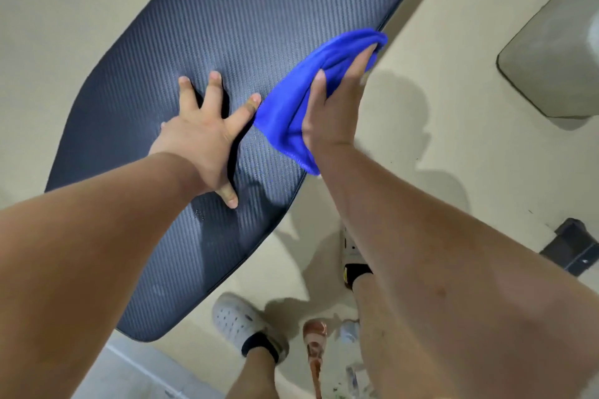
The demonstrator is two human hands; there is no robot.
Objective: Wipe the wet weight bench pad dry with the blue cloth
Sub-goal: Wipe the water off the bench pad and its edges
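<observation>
Weight bench pad is partway wiped I'd guess: a few droplets sit toward its near end. Right hand has the blue cloth bunched in its fingers at the pad's right edge. The left hand presses flat mid-pad, fingers spread, holding nothing.

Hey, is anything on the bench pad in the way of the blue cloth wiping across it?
Yes: the left hand lies spread flat on the pad, right beside the blue cloth that the right hand grips at the pad's edge. Toward the far end, nothing visible blocks it.
</observation>
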